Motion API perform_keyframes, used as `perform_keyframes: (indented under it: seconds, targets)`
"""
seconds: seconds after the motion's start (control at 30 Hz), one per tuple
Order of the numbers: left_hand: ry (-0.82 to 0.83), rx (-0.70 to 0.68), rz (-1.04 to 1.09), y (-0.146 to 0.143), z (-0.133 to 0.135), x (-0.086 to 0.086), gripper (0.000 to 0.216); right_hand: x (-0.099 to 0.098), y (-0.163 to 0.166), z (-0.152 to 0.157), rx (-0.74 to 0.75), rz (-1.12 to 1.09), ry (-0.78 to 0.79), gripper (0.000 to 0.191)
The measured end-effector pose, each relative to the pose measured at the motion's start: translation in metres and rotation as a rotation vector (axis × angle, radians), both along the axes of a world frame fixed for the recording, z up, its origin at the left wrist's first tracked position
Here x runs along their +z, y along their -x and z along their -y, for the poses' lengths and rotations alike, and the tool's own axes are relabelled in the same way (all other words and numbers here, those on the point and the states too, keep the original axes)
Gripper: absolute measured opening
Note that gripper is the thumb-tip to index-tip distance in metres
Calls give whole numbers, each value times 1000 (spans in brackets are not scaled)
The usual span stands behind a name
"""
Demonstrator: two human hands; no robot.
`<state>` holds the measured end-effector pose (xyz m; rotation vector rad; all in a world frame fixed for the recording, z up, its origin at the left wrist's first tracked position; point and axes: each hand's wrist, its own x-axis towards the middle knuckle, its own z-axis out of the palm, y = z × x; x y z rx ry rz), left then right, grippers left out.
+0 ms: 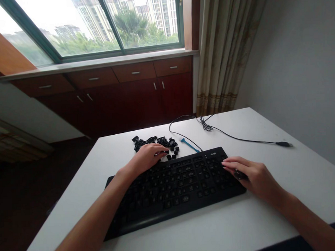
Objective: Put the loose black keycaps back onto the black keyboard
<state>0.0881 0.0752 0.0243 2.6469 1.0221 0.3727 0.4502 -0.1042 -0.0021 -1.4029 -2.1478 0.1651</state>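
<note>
A black keyboard (183,183) lies slantwise on the white table, many of its key places without caps. Behind it is a loose heap of black keycaps (164,141). My left hand (148,156) reaches over the keyboard's back edge to the heap, thumb and fingers pinched on a small black keycap. At the keyboard's right end, my right hand (250,172) is closed, its fingertips over the number pad. A small dark object shows under its curled fingers; its kind cannot be made out.
A blue tool with a pale end (189,144) lies behind the keyboard. The black cable (239,139) runs across the table's back, bunched in the middle, to a USB plug (284,144). Beyond the table (284,161) stand a red-brown cabinet (128,101), a window and a curtain.
</note>
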Motion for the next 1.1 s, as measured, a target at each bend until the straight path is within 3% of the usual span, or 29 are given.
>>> perform_keyframes:
  seconds: [0.3,0.43,0.67,0.83,1.1]
  targets:
    - [33,7,73,2,0,1,29,5,-19,-18,167,7,46,37]
    - [58,98,205,2,5,4,27,5,-25,-20,202,57,25,42]
    - [508,371,765,5,30,14,37,12,-24,-22,235,105,31,41]
    - [817,466,1134,4,48,13,32,22,-20,-23,258,179,19,43]
    - [1096,445,1197,-9,73,14,26,21,-11,-18,189,135,40,23]
